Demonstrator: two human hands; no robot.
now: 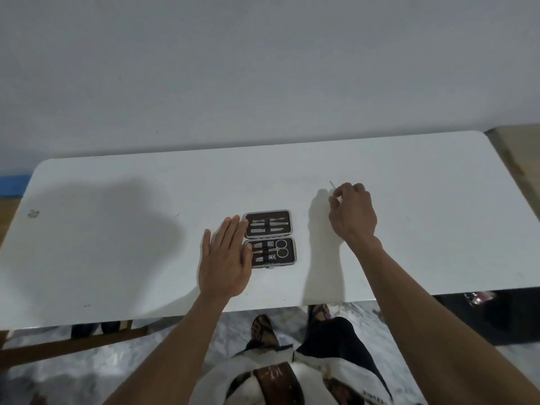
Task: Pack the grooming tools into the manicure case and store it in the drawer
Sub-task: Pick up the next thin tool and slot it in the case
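Note:
The manicure case (270, 238) lies open on the white table (117, 229), its two dark halves framed in grey. Small scissors (281, 248) and several metal tools sit strapped inside it. My left hand (225, 258) rests flat, fingers apart, against the case's left edge and covers part of it. To the right of the case, my right hand (352, 210) is raised a little over the table, fingers pinched on a thin metal tool (332, 185) whose tip sticks out above the fingers.
A grey wall rises behind the table. Under the table's front edge I see my legs and sandalled feet (263, 331), a wooden bar (73, 346) at lower left, and a dark unit (496, 317) at lower right. A wooden surface (520, 153) adjoins the table's right end.

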